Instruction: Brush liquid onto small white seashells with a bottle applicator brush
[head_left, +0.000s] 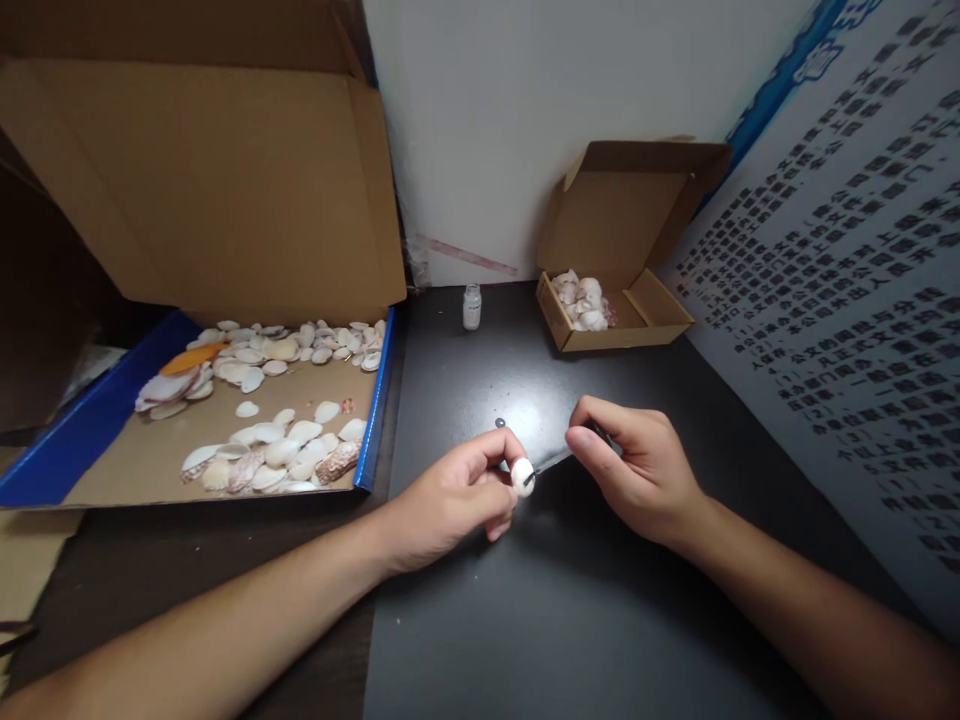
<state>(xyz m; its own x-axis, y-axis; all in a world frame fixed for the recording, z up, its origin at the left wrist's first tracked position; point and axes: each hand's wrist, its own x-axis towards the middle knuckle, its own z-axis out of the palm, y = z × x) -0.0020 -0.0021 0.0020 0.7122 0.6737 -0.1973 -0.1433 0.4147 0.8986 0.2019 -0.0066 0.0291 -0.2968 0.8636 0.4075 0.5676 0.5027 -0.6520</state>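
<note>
Two bare hands work close together over the dark table (450,640), the left hand (457,490) with a small white shell (520,484), the right hand (637,465) with a slim tool (553,461); the tool slants across to the shell, whose face bears a dark strip (529,479), though I cannot tell whether that strip is the tool's own tip. To do this well, I would hold the shell steady, its marked face turned toward the tool; light, short touches should suit so small and smooth a piece, and a hard push could make it slip. As for the grip, the left fingers are closed on the shell, pinching its edge and leaving the face bare; on the right, thumb and forefinger are pinched together around the tool, with no clear gap; the shell sits between both hands, lifted above the table.
</note>
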